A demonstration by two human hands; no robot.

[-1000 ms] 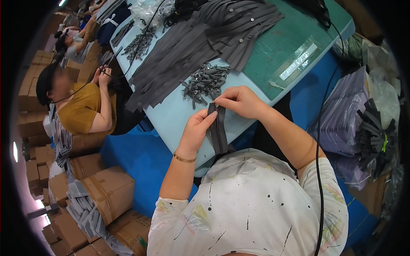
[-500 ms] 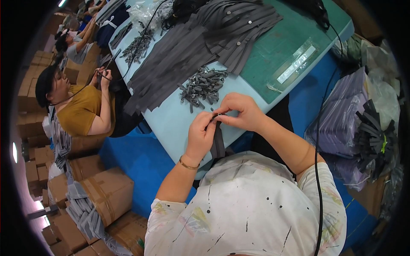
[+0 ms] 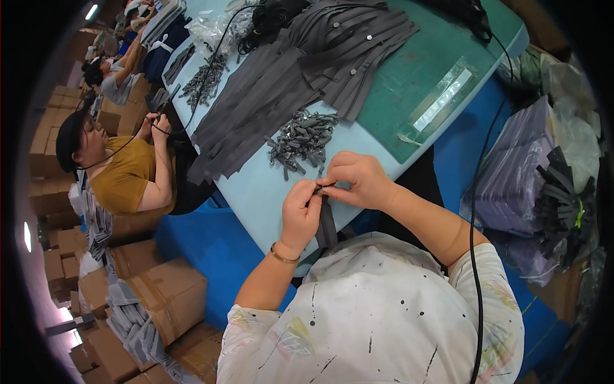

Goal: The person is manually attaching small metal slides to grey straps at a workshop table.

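Close together over the near edge of the table, my left hand (image 3: 299, 216) and my right hand (image 3: 359, 181) are both closed. Between thumb and fingers my left hand pinches the upper end of a dark grey fabric strap (image 3: 327, 225), which hangs down toward my lap. The fingertips of my right hand pinch the same end, where a small dark piece shows; its details are too small to make out. Just beyond my hands lies a heap of short grey fabric tabs with metal clips (image 3: 303, 142).
Long dark grey fabric strips (image 3: 256, 105) cover the table's middle, beside a green cutting mat (image 3: 396, 121). A black cable (image 3: 474, 256) hangs at my right. Wrapped purple bundles (image 3: 505, 169) stand right; cardboard boxes (image 3: 167, 297) stand left. A person in mustard (image 3: 131, 173) sits at the left edge.
The whole view has shifted slightly. My fingers keep their pinch on the strap end, and the small bright metal bit seen between them before no longer shows plainly.
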